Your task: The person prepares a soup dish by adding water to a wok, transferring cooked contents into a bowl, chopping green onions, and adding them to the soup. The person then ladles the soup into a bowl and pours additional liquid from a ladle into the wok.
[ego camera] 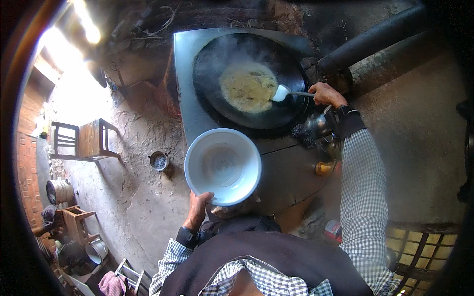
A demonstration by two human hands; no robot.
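My left hand (pixel 199 207) grips the near rim of a white enamel basin (pixel 224 162), thumb over the edge. Little shows in the basin beyond a speckled, wet-looking bottom. Up ahead, my right hand (pixel 327 94) holds the handle of a metal wok spatula (pixel 282 92). The spatula's blade touches the right edge of a yellowish, bubbling mass of food (pixel 249 87). That food lies in the middle of a large black wok (pixel 211 103), and steam rises from it. The wok is set into a stove top (pixel 185 92) with a metal surface.
A metal kettle-like vessel (pixel 318 125) and a dark scouring pad (pixel 303 134) sit right of the wok, below my right wrist. A thick stovepipe (pixel 374 39) slants away at upper right. On the floor at left stand a small pot (pixel 159 161) and a wooden chair (pixel 89 140).
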